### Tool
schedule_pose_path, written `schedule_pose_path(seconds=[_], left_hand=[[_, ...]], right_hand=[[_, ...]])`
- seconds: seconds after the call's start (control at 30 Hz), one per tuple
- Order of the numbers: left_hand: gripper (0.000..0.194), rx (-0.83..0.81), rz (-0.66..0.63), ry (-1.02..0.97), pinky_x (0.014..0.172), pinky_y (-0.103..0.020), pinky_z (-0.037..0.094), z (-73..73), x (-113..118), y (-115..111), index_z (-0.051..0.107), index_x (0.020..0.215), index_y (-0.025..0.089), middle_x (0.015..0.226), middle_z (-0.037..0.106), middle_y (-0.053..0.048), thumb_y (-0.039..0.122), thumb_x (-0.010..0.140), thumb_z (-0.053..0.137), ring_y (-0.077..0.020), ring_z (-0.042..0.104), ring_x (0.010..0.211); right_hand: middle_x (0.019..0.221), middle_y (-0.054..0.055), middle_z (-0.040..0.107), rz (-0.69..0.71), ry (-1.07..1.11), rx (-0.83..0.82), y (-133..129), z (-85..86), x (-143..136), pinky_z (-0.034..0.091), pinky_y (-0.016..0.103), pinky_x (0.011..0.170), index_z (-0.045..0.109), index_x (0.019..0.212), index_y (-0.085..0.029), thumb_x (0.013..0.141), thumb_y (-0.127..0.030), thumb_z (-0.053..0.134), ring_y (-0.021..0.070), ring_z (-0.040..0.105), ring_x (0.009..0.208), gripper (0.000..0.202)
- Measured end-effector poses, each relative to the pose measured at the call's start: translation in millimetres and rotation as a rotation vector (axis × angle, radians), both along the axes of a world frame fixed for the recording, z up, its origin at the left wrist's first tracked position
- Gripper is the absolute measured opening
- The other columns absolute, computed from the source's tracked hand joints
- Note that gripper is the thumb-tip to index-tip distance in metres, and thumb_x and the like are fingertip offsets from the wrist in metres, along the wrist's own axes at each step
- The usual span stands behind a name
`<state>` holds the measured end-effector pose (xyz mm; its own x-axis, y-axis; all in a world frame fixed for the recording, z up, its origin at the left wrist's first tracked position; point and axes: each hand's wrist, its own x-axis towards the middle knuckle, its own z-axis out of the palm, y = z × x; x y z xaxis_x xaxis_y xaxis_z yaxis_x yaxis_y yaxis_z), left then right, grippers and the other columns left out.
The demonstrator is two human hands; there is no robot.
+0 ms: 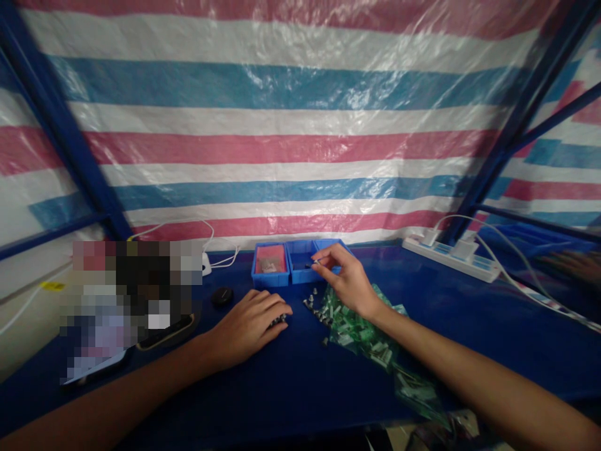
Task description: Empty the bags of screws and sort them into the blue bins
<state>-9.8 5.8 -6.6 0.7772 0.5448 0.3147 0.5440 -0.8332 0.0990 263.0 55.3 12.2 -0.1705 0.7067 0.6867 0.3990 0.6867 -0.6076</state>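
My right hand (345, 275) pinches a small shiny metal part (317, 262) between thumb and fingertips, over the front of a blue bin (300, 275). Its exact kind is too small to tell. My left hand (253, 322) rests on the blue table, its fingers curled around several small metal parts (280, 320) that show between thumb and fingers. Between the hands lie loose small metal parts (319, 310), which look like short screws. Under my right wrist spreads a green clear plastic bag (361, 332) with many light-coloured pieces inside.
Beside the first bin stands another blue bin (271, 280) holding a pinkish packet. A round black object (222, 295) lies left of it. Farther left are a phone (166, 333) and blurred-out items. A white power strip (451, 259) with cables sits back right, before striped sheeting (300, 150).
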Motion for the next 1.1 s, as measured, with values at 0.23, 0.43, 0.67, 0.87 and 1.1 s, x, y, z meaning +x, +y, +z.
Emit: schedule_pose_path(seconds=[0.23, 0.43, 0.67, 0.87, 1.1], left_hand=[[0.020, 0.017, -0.001, 0.001, 0.100, -0.038, 0.038, -3.4, -0.7, 1.5, 0.063, 0.127, 0.025, 0.126, 0.069, -0.003, 0.033, 0.110, 0.056, -0.0236, 0.060, 0.114], [0.019, 0.010, -0.007, -0.001, 0.099, -0.037, 0.039, -2.6, -0.5, 2.8, 0.063, 0.127, 0.026, 0.125, 0.069, -0.002, 0.033, 0.110, 0.055, -0.0224, 0.061, 0.113], [0.021, 0.008, -0.011, -0.002, 0.100, -0.038, 0.040, -1.0, -1.1, 0.8, 0.064, 0.126, 0.025, 0.126, 0.069, -0.003, 0.033, 0.111, 0.053, -0.0229, 0.060, 0.113], [0.021, -0.001, -0.013, 0.009, 0.101, -0.039, 0.039, -0.8, -0.8, 1.6, 0.064, 0.127, 0.025, 0.128, 0.068, -0.003, 0.032, 0.111, 0.053, -0.0231, 0.060, 0.115], [0.020, -0.006, -0.007, 0.025, 0.101, -0.039, 0.039, -0.6, -0.9, 1.3, 0.064, 0.126, 0.024, 0.127, 0.068, -0.003, 0.031, 0.111, 0.054, -0.0237, 0.060, 0.114]], right_hand=[[0.098, 0.004, 0.068, -0.014, -0.031, 0.023, -0.2, -0.1, 1.3, 0.051, 0.037, 0.079, 0.071, 0.104, -0.024, 0.097, -0.021, 0.069, 0.0212, 0.065, 0.087, 0.009], [0.101, 0.005, 0.069, -0.020, -0.022, 0.000, 0.0, -0.2, 1.8, 0.052, 0.037, 0.082, 0.069, 0.111, -0.025, 0.098, -0.025, 0.068, 0.0216, 0.065, 0.089, 0.013], [0.102, 0.005, 0.069, 0.002, 0.015, -0.031, -1.4, 0.6, -0.5, 0.052, 0.038, 0.082, 0.069, 0.107, -0.025, 0.097, -0.028, 0.070, 0.0218, 0.065, 0.089, 0.011], [0.093, 0.002, 0.068, 0.198, 0.230, -0.297, 2.4, 0.9, -1.7, 0.050, 0.032, 0.060, 0.067, 0.107, -0.022, 0.095, -0.044, 0.073, 0.0138, 0.061, 0.060, 0.026], [0.083, 0.000, 0.068, 0.229, 0.298, -0.345, 6.7, 1.5, 0.6, 0.045, 0.029, 0.057, 0.067, 0.110, -0.020, 0.099, -0.049, 0.067, 0.0123, 0.057, 0.057, 0.032]])
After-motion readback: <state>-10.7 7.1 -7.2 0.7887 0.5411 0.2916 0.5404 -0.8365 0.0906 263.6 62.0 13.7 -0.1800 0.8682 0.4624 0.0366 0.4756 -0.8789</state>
